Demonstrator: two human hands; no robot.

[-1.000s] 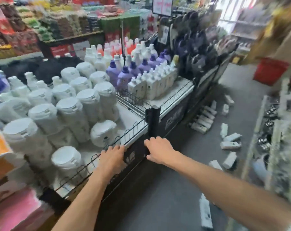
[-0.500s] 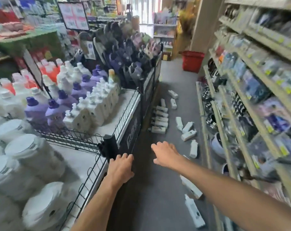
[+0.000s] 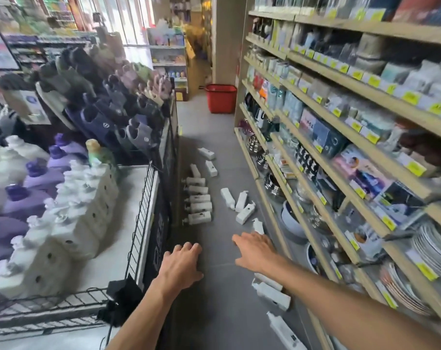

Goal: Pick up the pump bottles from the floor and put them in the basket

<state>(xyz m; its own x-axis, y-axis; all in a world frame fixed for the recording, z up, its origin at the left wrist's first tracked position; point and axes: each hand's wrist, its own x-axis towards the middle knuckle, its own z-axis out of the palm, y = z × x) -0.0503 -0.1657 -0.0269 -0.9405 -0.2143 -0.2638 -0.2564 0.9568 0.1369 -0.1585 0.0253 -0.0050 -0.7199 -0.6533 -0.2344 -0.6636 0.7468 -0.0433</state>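
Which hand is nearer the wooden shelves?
Right. The right hand hovers open beside the shelves' lower tiers; the left hand is farther into the aisle, beside the wire rack.

Your left hand (image 3: 181, 267) and right hand (image 3: 254, 248) reached forward over the grey floor (image 3: 214, 299), holding nothing. White pump bottles (image 3: 198, 198) lay scattered along the aisle, and the red basket (image 3: 220, 98) stood at its far end.

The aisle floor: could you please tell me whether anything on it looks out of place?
Yes. White pump bottles lie tipped on their sides across the floor: a row against the display stand, others scattered along the foot of the shelves. Matching upright bottles fill the stand's top.
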